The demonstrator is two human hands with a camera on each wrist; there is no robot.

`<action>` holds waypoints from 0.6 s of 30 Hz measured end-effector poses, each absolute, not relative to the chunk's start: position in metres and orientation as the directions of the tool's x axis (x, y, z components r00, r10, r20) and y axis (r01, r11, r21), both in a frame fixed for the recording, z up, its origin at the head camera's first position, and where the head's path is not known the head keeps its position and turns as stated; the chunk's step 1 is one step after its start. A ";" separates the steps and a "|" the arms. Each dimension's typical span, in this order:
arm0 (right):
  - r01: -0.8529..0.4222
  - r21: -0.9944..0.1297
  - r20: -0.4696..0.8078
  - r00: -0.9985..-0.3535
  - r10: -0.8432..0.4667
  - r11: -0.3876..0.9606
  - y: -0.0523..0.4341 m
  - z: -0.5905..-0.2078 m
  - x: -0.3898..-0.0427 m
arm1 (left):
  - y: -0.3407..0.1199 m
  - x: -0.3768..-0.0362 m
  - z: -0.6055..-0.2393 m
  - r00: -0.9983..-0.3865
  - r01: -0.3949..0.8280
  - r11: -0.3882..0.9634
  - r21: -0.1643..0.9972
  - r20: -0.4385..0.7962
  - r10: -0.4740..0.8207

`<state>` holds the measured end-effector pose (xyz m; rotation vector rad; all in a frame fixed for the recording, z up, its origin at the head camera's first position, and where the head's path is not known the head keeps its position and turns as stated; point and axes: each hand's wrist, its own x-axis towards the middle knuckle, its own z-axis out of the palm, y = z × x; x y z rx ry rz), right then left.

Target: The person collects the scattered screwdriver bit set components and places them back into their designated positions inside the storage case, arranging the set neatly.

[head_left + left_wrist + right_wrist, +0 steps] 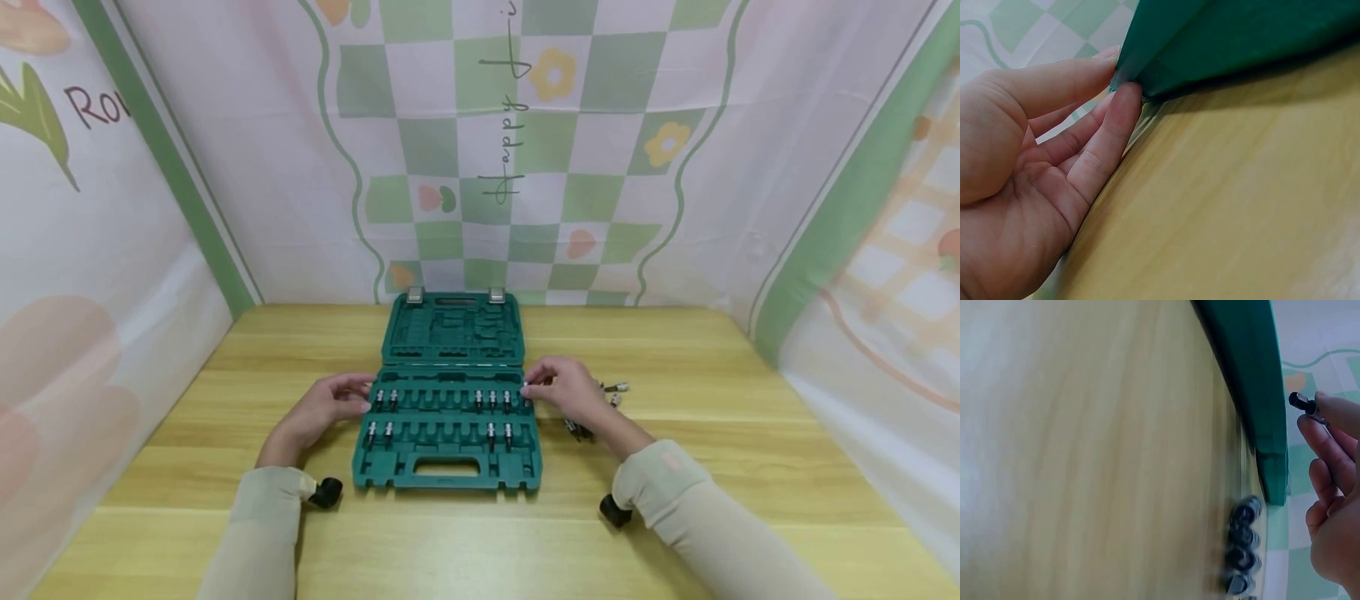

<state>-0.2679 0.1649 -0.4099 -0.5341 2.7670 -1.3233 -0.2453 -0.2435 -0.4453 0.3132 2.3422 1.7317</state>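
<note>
An open green plastic socket case (453, 442) lies on the table, its lid (452, 329) tipped back behind the tray. Bit sockets (492, 435) with silver collars and dark shafts stand in both rows of slots, grouped near the two ends. At the case's left edge, my left hand (318, 408) holds the rim between thumb and fingers (1124, 109). My right hand (566, 387) is by the right end of the upper row. Its thumb and index finger pinch one bit socket (1307, 406), whose dark end sticks out past the fingertips.
More bit sockets (617, 387) lie loose on the wooden table (480, 542) to the right of the case, partly behind my right forearm. In the right wrist view, several loose bit sockets (1242, 556) lie side by side. Printed cloth (480, 150) walls off the back and sides.
</note>
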 end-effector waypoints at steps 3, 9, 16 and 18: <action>-0.281 -0.779 0.114 -0.943 -0.314 0.560 0.160 -0.410 -0.266 | -0.243 -0.245 -0.446 -0.955 0.046 0.287 0.957 -0.042 0.292; -0.273 -0.801 0.114 -0.943 -0.312 0.533 0.150 -0.410 -0.263 | -0.244 -0.245 -0.446 -0.956 0.046 0.281 0.959 -0.040 0.292; -0.261 -0.821 0.098 -0.941 -0.325 0.508 0.139 -0.413 -0.259 | -0.244 -0.245 -0.446 -0.955 0.045 0.276 0.960 -0.040 0.295; -0.264 -0.826 0.099 -0.938 -0.333 0.497 0.136 -0.414 -0.258 | -0.244 -0.245 -0.446 -0.955 0.045 0.278 0.960 -0.040 0.293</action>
